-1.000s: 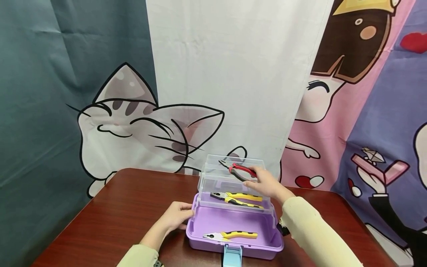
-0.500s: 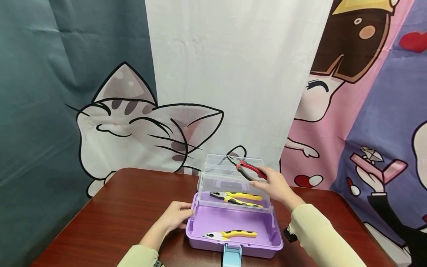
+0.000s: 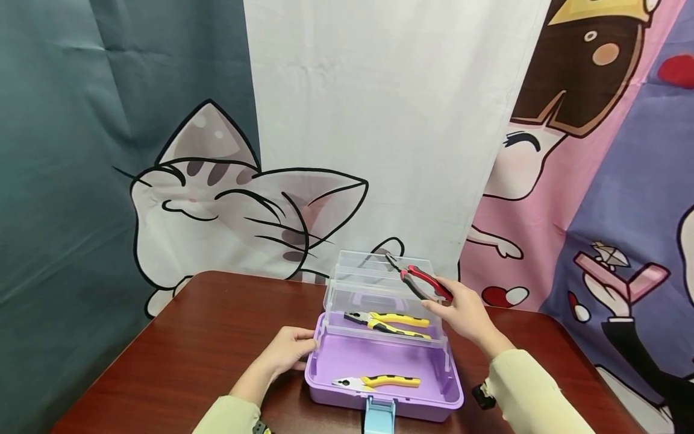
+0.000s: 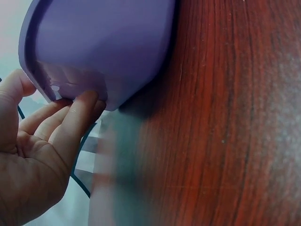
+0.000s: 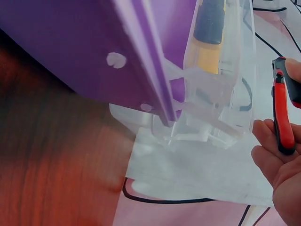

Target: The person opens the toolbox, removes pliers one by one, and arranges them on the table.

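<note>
A purple toolbox (image 3: pixel 374 357) stands on the table. My left hand (image 3: pixel 285 351) grips its left side, thumb at the rim and fingers bent against the outer wall (image 4: pixel 108 42) in the left wrist view. Up behind the box, my right hand (image 3: pixel 470 310) holds red-and-black long-nose pliers (image 3: pixel 432 282) by the handles, jaws pointing up and left. The right wrist view shows the red handle (image 5: pixel 281 113) across the fingers. Yellow-and-black combination pliers (image 3: pixel 401 319) lie in the raised clear tray (image 3: pixel 337 331). Another yellow-handled pair (image 3: pixel 393 380) lies on the box floor near the front.
The clear lid (image 3: pixel 347 276) is raised at the back of the box. A light-blue latch (image 3: pixel 379 417) hangs at the front. The brown wooden table (image 3: pixel 217 337) ends just behind the box, before a cartoon-printed curtain (image 3: pixel 396 120).
My right hand has moved right and slightly down with the long-nose pliers, away from over the lid's middle. My left hand keeps its grip on the box, which stays in place.
</note>
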`<state>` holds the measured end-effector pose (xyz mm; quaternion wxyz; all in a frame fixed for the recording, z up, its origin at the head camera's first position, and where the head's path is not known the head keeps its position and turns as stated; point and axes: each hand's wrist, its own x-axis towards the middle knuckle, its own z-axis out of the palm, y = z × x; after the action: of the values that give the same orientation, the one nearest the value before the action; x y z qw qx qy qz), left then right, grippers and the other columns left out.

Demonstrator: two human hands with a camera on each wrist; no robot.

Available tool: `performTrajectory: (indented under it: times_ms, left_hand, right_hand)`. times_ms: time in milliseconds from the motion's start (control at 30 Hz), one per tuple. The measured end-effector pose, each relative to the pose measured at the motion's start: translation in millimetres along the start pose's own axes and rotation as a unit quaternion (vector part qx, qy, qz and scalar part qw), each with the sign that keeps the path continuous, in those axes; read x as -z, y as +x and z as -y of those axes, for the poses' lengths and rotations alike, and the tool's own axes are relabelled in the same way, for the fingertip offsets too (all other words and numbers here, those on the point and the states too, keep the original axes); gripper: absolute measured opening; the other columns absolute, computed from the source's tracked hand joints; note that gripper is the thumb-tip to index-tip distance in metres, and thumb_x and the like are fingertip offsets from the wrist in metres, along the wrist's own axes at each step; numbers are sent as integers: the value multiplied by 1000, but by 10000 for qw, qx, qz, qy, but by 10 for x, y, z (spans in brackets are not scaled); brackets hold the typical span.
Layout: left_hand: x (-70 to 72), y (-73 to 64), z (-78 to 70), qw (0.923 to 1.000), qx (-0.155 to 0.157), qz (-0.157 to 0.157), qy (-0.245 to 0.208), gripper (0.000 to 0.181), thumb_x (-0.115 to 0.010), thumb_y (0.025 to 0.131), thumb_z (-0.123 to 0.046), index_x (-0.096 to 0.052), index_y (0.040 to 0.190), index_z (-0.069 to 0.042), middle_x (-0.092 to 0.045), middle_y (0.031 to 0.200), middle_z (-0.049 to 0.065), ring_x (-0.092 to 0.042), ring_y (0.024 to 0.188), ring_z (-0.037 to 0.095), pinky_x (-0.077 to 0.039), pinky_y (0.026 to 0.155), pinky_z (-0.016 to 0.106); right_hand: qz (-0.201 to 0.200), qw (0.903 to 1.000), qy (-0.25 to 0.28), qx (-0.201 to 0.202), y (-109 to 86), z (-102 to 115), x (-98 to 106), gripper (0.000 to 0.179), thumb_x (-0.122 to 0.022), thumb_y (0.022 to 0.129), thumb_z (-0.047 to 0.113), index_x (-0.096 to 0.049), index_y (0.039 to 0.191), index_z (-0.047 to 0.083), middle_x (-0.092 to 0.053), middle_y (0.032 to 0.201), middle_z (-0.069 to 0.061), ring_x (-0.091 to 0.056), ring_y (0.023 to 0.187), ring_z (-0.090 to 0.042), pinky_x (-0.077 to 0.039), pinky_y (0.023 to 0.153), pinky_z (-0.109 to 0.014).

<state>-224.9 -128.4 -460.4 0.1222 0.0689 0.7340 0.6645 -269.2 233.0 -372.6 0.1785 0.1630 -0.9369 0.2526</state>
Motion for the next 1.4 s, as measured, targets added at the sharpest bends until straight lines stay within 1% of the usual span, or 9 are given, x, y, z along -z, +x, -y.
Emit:
performTrajectory:
  times_ms: [100,167,333,433,567,700,967,1167,1400]
  left_hand:
    - [-10,5,-4,10000,3,60,-29,44,-56,88,-8,-51,124,17,-63,110,32,-66,96,33,-59,72,45]
    - [-19,6,-9,10000,10,86,-35,44,-56,89,-9,-51,124,17,-63,110,32,-66,97,34,-59,72,45]
    - [-30,5,-16,10000,40,58,-20,43,-55,89,-9,-51,124,17,-63,110,32,-66,98,34,-59,72,45]
    - [-32,9,-12,10000,52,44,-31,43,-55,89,-9,-51,124,17,-63,110,32,-66,97,34,-60,72,45]
    - [-30,14,0,10000,71,21,-42,44,-56,89,-9,-51,124,16,-63,110,32,-66,97,34,-60,71,45]
    - [-25,13,5,10000,91,-11,-25,44,-56,89,-10,-52,124,16,-64,110,32,-67,96,34,-60,71,45]
    - [-16,0,-14,10000,72,-30,-27,44,-56,90,-10,-51,124,16,-64,109,32,-66,96,33,-59,72,46]
    - [-7,-7,-21,10000,52,13,-59,45,-56,89,-10,-51,125,16,-63,110,32,-66,97,33,-60,72,45]
    - [2,-7,-20,10000,84,29,-41,45,-55,89,-10,-50,125,17,-63,111,31,-65,98,33,-60,72,45]
  right_hand:
    - [-131,9999,53,-69,-41,-42,21,54,-75,77,41,-62,120,12,-58,82,-3,-48,70,-15,-39,57,-25]
    - [-230,9996,81,-108,-67,-73,32,54,-76,78,40,-62,120,11,-59,82,-3,-48,71,-16,-39,57,-25]
    - [-385,9989,153,-198,-120,-137,49,56,-76,78,38,-61,123,7,-63,88,-6,-51,74,-17,-43,58,-25]
    - [-447,9985,183,-249,-148,-164,58,56,-76,78,38,-61,123,7,-66,91,-7,-52,75,-18,-43,60,-25]
    - [-479,9983,201,-282,-179,-191,60,55,-76,78,37,-61,123,7,-69,94,-9,-52,76,-18,-43,62,-26]
    - [-473,9982,218,-310,-202,-202,55,56,-75,79,38,-61,122,7,-70,97,-11,-52,79,-19,-44,65,-28]
    - [-478,9974,248,-489,-262,-224,46,62,-75,79,40,-58,127,5,-66,108,-16,-58,88,-24,-51,75,-39]
    - [-520,9971,198,-517,-314,-236,44,61,-75,78,40,-58,126,5,-67,107,-15,-59,87,-24,-51,75,-41]
    - [-606,9965,151,-560,-381,-262,38,60,-75,79,36,-58,126,3,-67,107,-16,-60,88,-26,-51,77,-43]
